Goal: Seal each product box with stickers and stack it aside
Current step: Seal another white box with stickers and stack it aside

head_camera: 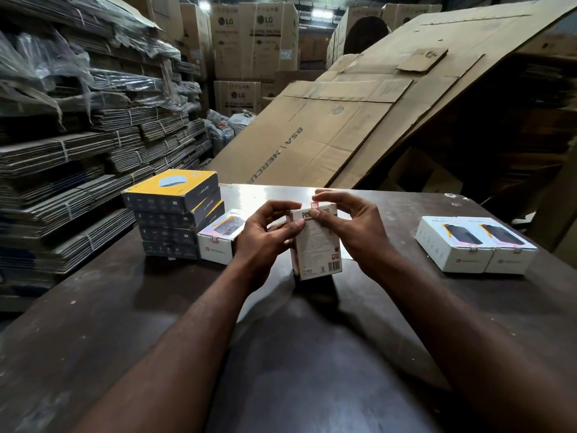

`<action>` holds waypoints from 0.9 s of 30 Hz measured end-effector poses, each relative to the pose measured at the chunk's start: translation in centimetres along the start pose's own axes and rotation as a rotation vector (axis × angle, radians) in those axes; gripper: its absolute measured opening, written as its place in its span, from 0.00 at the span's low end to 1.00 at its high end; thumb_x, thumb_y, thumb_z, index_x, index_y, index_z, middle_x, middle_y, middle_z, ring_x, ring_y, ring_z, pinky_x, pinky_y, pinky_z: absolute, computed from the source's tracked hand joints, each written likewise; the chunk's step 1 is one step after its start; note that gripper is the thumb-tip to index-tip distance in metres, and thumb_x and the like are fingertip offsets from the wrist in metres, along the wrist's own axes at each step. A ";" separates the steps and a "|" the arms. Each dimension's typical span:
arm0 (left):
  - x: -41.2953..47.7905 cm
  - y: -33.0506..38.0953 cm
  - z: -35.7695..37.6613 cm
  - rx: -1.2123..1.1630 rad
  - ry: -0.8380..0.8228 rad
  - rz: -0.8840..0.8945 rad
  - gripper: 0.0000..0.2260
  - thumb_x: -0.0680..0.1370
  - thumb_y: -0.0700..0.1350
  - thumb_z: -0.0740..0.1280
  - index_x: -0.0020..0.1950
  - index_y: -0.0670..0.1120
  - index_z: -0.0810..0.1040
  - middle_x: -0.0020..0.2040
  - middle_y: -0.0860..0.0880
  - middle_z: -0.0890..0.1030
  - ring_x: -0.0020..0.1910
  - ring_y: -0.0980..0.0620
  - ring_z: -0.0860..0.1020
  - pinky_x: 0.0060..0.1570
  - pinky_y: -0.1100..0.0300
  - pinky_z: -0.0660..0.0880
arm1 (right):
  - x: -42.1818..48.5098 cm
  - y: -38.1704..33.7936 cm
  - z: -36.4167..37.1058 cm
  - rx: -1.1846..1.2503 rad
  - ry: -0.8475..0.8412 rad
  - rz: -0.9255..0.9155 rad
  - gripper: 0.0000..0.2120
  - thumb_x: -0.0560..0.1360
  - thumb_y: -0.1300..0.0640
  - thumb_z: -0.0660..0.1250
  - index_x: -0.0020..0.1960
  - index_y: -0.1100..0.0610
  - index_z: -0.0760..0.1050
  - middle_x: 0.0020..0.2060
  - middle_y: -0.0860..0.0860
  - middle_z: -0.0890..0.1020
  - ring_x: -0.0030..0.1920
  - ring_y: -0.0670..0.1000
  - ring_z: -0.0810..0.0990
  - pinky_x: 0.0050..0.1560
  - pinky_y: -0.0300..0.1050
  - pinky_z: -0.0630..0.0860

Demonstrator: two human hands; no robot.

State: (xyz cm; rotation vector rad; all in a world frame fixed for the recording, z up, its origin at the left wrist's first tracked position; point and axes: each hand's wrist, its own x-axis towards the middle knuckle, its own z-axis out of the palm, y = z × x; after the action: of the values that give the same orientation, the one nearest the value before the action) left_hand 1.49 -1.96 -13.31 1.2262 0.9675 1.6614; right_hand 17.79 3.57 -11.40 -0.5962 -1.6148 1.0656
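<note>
Head cam, from where I'm watching: white cardboard product box (315, 245) stands upright mid dark wooden table (150, 307). Left hand (265, 235) grips its side, right hand (356, 226) pinches its top edge, thumb seemingly on the small red-edged sticker (314, 205). Stack of yellow-and-grey flat boxes (175, 214) sits left.

the right hand (352, 228) hides the middle letters on top of the upright white cardboard box (318, 248); its small print is illegible.
</note>
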 end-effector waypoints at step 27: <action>0.3 0.4 -0.7 0.040 -0.111 -0.036 0.09 0.79 0.34 0.68 0.54 0.47 0.79 0.56 0.46 0.81 0.55 0.45 0.83 0.53 0.48 0.81 | 0.8 -2.2 -1.1 -0.269 -0.078 -0.022 0.01 0.75 0.61 0.74 0.46 0.56 0.85 0.44 0.48 0.86 0.45 0.40 0.82 0.46 0.34 0.79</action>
State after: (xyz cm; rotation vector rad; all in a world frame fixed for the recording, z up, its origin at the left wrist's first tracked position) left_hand 0.72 -1.87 -13.01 1.3053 0.9532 1.5360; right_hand 18.83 3.55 -9.07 -0.7195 -1.8456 0.8701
